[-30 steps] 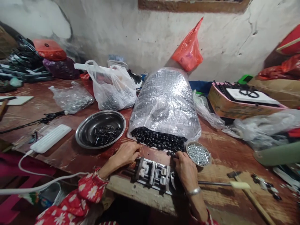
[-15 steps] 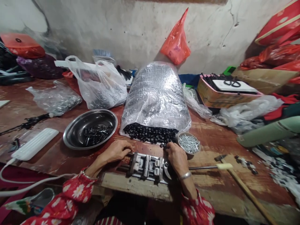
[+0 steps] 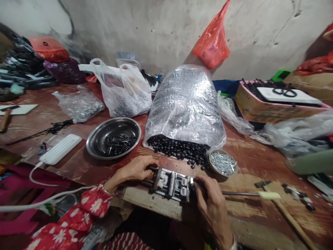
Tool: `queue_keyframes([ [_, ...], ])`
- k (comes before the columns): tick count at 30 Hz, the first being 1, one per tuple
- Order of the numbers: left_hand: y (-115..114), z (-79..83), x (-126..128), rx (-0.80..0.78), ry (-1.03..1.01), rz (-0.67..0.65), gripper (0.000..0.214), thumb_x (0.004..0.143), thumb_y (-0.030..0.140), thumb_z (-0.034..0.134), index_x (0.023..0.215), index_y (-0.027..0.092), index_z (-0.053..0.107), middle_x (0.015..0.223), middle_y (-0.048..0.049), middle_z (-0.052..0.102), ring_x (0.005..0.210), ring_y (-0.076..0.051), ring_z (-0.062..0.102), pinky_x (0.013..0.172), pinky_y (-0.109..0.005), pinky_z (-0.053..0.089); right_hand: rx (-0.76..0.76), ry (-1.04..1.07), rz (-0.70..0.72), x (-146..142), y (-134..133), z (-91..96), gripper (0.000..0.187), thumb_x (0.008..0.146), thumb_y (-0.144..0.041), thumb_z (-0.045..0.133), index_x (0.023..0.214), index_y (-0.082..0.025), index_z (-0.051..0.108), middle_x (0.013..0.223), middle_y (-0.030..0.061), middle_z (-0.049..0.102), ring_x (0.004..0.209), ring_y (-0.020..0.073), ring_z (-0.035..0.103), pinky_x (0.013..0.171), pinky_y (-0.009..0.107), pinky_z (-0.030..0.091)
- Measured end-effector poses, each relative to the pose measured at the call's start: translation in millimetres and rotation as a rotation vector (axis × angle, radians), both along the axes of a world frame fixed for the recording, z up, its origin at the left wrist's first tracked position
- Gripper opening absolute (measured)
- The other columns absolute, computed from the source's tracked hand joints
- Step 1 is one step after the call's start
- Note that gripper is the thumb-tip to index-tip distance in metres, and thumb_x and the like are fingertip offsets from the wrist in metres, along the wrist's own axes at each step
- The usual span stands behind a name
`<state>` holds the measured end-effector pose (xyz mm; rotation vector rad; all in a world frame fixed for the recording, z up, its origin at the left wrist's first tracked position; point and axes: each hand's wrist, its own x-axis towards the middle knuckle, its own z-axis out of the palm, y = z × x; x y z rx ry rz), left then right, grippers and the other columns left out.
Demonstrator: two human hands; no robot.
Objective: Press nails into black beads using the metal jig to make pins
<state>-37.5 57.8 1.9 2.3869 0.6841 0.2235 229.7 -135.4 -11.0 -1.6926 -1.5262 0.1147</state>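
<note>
The metal jig (image 3: 171, 184) sits right at the near edge of the bench (image 3: 247, 163), square in front of me, and both my hands are on it. My left grip (image 3: 135, 170) is curled over its left end, fingers bent and pressed down around the metal. My right grip (image 3: 210, 208) closes on its right end, fingers folded over the corner, though part of that contact is hidden behind my hand.

Just beyond the jig, a clear plastic sack (image 3: 184, 104) lies on its side, packed full, with black round pieces (image 3: 179, 149) crowding its open mouth; a few have rolled out onto the bench. Beside the sack's mouth, near my right grip, a small round tin (image 3: 222, 163) holds silver screws, or perhaps nails - they are too small to tell. To the left, a steel bowl (image 3: 113, 138) holds a loose heap of black pins, and behind it a white carrier bag (image 3: 122, 93) sags with dark parts inside.

Off to the right, a hammer (image 3: 286, 217) lies with its wooden handle running toward the bench edge, and a metal rod (image 3: 239, 193) with a pale handle lies just beyond the jig's right end. A cardboard box (image 3: 260, 107) behind them holds black scissors.
</note>
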Motion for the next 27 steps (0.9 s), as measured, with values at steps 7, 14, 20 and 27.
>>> queue_keyframes([
  [7,-7.3,-20.6,2.8,0.203,0.051,0.113,0.014,0.082,0.017,0.059,0.096,0.019,0.063,0.095,-0.0036,0.068,0.088,-0.02,0.063,0.081,-0.028,0.046,0.062,-0.042,0.069,-25.5,-10.8,-13.6,0.022,0.102,-0.019,0.055,0.123,-0.023,0.06,0.11,0.0071,0.066,0.104,0.0219,0.06,0.089,0.037,0.051],
  [14,-9.3,-23.2,-16.7,0.326,0.066,0.235,0.01,0.079,0.013,0.053,0.087,0.019,0.056,0.087,-0.0044,0.061,0.081,-0.02,0.057,0.076,-0.03,0.041,0.075,-0.093,0.033,-32.5,-16.5,-22.5,0.026,0.101,-0.015,0.051,0.124,-0.025,0.06,0.113,0.0083,0.065,0.106,0.0235,0.059,0.091,0.042,0.051],
  [20,-18.3,-19.0,-43.4,0.284,0.014,0.387,0.011,0.089,0.018,0.051,0.096,0.018,0.06,0.088,-0.0028,0.062,0.073,-0.015,0.056,0.073,-0.028,0.042,-0.012,0.053,-0.003,-40.3,-19.0,-13.4,0.021,0.103,-0.019,0.052,0.121,-0.026,0.06,0.111,0.0066,0.066,0.105,0.0232,0.059,0.091,0.041,0.049],
  [27,-49.1,-4.0,-27.4,0.09,-0.214,0.416,0.016,0.086,0.018,0.054,0.099,0.018,0.064,0.082,0.0013,0.059,0.06,-0.009,0.046,0.06,-0.023,0.038,-0.029,0.084,-0.043,-42.3,-16.6,-11.2,0.015,0.102,-0.024,0.057,0.116,-0.026,0.062,0.106,0.0051,0.066,0.101,0.0219,0.059,0.088,0.038,0.049],
])
